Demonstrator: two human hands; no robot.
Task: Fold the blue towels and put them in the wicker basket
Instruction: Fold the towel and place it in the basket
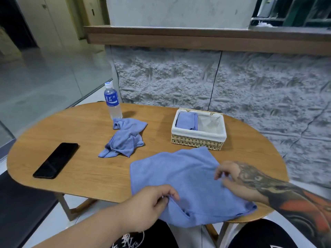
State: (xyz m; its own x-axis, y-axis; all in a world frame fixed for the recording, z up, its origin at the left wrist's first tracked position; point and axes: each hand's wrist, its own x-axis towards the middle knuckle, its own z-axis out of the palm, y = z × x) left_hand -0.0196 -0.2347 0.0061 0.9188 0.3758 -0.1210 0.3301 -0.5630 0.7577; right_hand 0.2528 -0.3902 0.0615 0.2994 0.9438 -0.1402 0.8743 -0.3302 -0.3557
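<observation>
A blue towel (180, 178) lies spread on the near part of the wooden table (86, 169), its front edge hanging over the table's rim. My left hand (152, 203) pinches the towel's near edge. My right hand (232, 179) pinches its right side, fingers curled on the cloth. A second blue towel (125, 138) lies crumpled near the table's middle. The wicker basket (197, 142) with a white liner stands at the back right, and a folded blue towel (187, 120) lies in its left half.
A water bottle (112, 102) with a blue label stands behind the crumpled towel. A black phone (55, 160) lies flat at the left of the table. A grey textured wall rises just behind the table. My knees show below the front edge.
</observation>
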